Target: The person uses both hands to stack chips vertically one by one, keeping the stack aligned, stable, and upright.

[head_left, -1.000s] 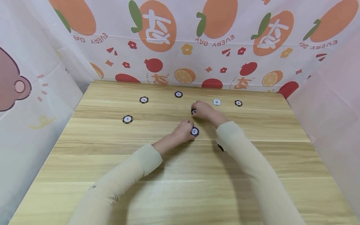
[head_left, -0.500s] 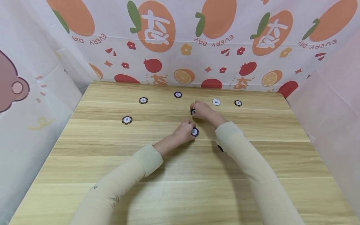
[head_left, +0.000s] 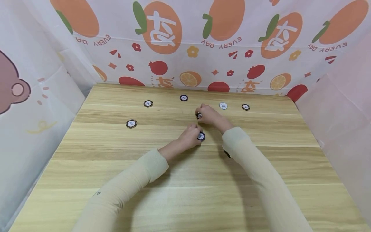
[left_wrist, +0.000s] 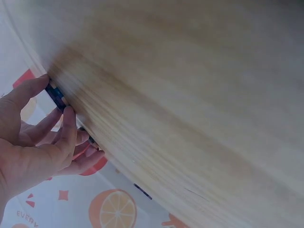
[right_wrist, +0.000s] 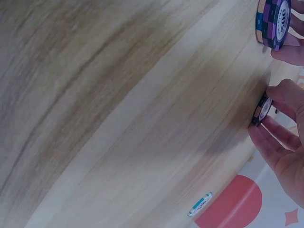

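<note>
My left hand [head_left: 189, 137] grips a short stack of poker chips [head_left: 201, 136] at its edges, near the middle of the wooden table. The stack's top chip is purple and black, marked 500; blue and orange edge colours show below it in the right wrist view [right_wrist: 273, 23]. Just beyond, my right hand [head_left: 209, 115] pinches a black poker chip [head_left: 199, 115] between thumb and fingers, low over the wood. In the right wrist view this black chip [right_wrist: 262, 109] has orange edge marks and a white centre. Whether it touches the table I cannot tell.
Black chips lie at the left [head_left: 131, 123], back left [head_left: 148, 103] and back right [head_left: 245, 107]. A purple-rimmed chip [head_left: 184, 98] and a white chip [head_left: 223, 105] lie along the back. Another dark chip [head_left: 227, 154] is partly hidden by the right sleeve. Printed curtains [head_left: 191, 51] border the table.
</note>
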Action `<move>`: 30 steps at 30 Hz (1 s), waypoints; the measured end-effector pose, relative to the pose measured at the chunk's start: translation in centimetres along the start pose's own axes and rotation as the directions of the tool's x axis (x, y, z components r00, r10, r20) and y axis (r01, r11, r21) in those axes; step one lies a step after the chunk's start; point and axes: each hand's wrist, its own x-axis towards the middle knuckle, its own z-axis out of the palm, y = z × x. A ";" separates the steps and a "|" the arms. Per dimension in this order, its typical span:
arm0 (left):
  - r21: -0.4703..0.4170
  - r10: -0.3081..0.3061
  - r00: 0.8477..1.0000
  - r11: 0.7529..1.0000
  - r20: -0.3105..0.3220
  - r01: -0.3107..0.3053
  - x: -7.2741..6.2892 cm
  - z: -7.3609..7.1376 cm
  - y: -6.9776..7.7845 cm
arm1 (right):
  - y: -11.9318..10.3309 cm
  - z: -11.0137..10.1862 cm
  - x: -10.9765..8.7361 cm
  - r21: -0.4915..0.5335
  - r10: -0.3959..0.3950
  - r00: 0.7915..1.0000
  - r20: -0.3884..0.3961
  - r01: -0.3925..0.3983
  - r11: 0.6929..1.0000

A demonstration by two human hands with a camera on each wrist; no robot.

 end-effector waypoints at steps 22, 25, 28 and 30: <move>0.032 -0.005 1.000 0.999 0.013 0.005 0.0 0.0 0.1 | 0.3 -0.2 -0.3 0.025 -0.073 0.997 0.004 0.073 0.997; 0.028 0.001 1.000 1.000 0.007 -0.001 0.0 0.0 0.1 | 0.3 -0.2 -0.4 0.024 -0.073 0.997 0.012 0.072 0.997; 0.028 0.008 1.000 1.000 -0.003 -0.008 0.0 0.1 0.1 | 0.3 -0.3 -0.6 0.025 -0.066 0.998 0.021 0.066 0.998; 0.027 0.007 1.000 1.000 -0.008 -0.007 0.0 0.1 0.1 | 0.2 -0.3 -0.7 0.025 -0.060 0.998 0.024 0.059 0.998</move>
